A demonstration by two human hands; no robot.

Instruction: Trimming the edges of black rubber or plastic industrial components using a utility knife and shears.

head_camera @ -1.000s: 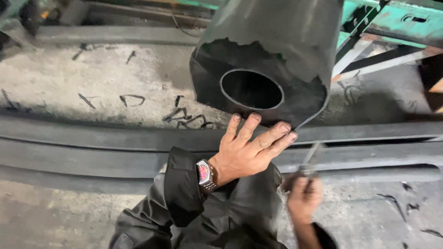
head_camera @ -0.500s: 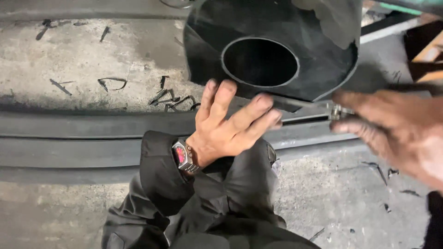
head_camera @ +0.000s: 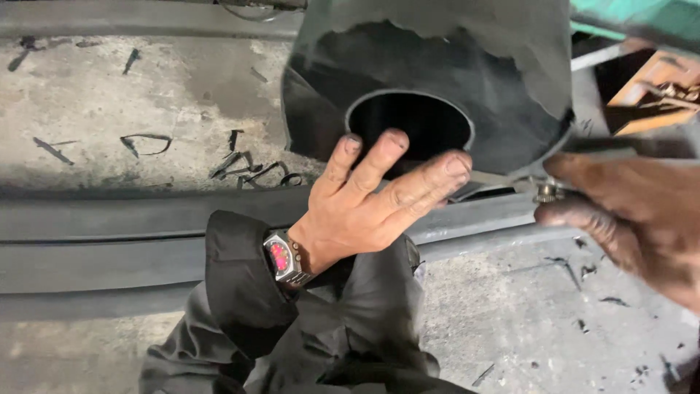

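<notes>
My left hand (head_camera: 364, 211) lies flat with its fingers spread on the lower edge of a big black rubber sheet (head_camera: 437, 66), just below a round hole (head_camera: 412, 124) cut in it. A wristwatch (head_camera: 283, 257) with a red face sits on that wrist above a dark sleeve. My right hand (head_camera: 627, 219), blurred at the right edge, grips metal shears (head_camera: 510, 182). Their blades point left along the sheet's lower edge, towards my left fingertips.
Long black rubber strips (head_camera: 109, 241) run across the concrete floor under my left arm. Thin rubber offcuts (head_camera: 240, 168) lie scattered on the floor at the left. A green machine frame (head_camera: 634, 18) and an orange-brown box (head_camera: 656, 87) stand at the top right.
My right hand has come up from beside my knee to the sheet's right edge with the shears. My left hand stays pressed on the rubber. The view has moved closer.
</notes>
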